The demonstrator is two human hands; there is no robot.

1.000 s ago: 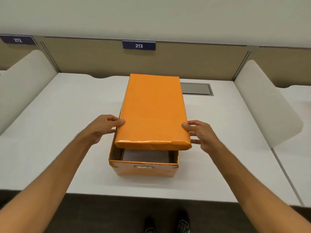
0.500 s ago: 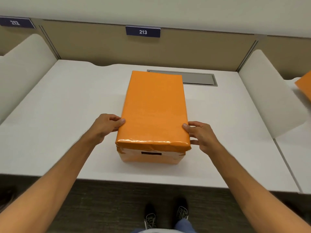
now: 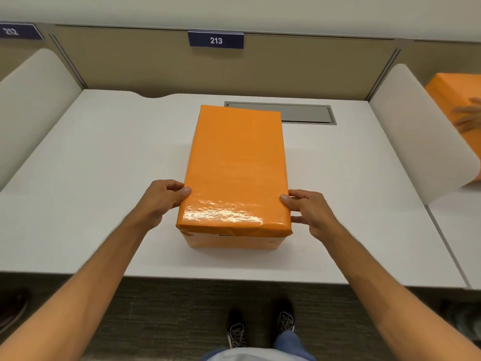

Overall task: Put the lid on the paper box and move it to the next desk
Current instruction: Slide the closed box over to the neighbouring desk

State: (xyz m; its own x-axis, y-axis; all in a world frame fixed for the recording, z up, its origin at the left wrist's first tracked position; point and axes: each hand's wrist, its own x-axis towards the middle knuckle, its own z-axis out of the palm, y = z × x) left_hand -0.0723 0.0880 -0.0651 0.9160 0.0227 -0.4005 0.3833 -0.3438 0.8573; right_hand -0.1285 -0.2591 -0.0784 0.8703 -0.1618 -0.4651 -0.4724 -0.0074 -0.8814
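Observation:
An orange paper box [image 3: 234, 241] stands on the white desk [image 3: 104, 178] numbered 213, and its glossy orange lid [image 3: 236, 162] sits down over it, covering the whole top. My left hand [image 3: 162, 200] grips the lid's near left edge, thumb on top. On the near right edge my right hand [image 3: 311, 212] holds it the same way. Only the box's front wall shows below the lid.
A grey cable hatch [image 3: 304, 113] lies in the desk behind the box. White dividers [image 3: 421, 131] separate the neighbouring desks. On the right desk another orange box [image 3: 453, 95] sits with another person's hand [image 3: 468, 118] on it. Desk 212 lies to the left.
The lid was raised and tilted over the open box a second ago; it has come down and now sits closed on the box. Both hands kept their grip.

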